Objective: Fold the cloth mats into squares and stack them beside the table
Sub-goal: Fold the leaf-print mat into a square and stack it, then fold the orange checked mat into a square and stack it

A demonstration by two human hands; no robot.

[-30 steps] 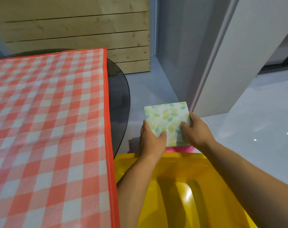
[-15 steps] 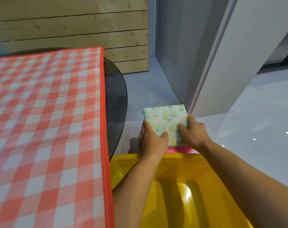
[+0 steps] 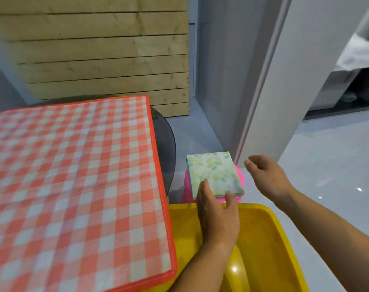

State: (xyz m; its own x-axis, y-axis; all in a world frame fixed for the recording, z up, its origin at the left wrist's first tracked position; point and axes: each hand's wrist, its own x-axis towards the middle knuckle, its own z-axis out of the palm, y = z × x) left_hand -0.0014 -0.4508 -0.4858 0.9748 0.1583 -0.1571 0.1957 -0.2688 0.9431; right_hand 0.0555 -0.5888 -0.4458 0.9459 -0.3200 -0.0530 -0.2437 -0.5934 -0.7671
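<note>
Head view: left hand (image 3: 218,211) lies flat with fingers straight, touching the near edge of the folded leaf-print mat (image 3: 213,171) and gripping nothing. Right hand (image 3: 266,175) hangs just right of the mat, apart from it, fingers loosely curled and empty. The mat sits lower centre-right on a pink stool (image 3: 187,190), beside the dark round table (image 3: 166,144). A checked mat (image 3: 74,175) covers the table at left. A yellow plastic object (image 3: 274,239) fills the bottom right.

Matt woven checked mat (image 3: 74,175), glossy yellow plastic tub (image 3: 263,249), rough wooden slats (image 3: 107,55).
</note>
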